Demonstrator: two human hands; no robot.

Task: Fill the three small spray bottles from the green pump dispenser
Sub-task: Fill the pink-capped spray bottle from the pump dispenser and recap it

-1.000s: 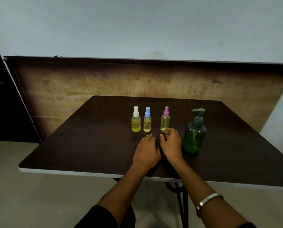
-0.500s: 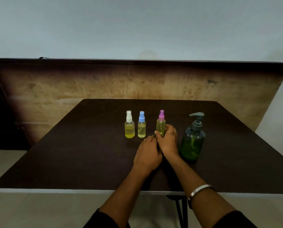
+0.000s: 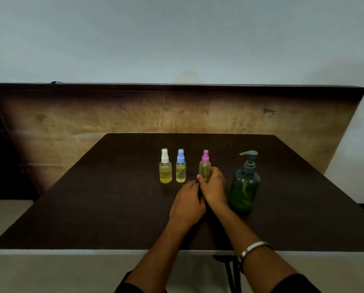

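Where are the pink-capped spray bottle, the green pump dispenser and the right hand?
pink-capped spray bottle (image 3: 205, 158), head view, on its pink cap.
green pump dispenser (image 3: 244, 187), head view, on its green body.
right hand (image 3: 214, 188), head view, on its back.

On your table (image 3: 92, 208): three spray bottles (image 3: 180, 172) in a row, pump dispenser (image 3: 245, 187) at right; both hands (image 3: 212, 187) just before them.

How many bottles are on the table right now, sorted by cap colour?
White-capped spray bottle: 1
Blue-capped spray bottle: 1
Pink-capped spray bottle: 1, with the right hand closed around it
Green pump dispenser: 1
Total: 4
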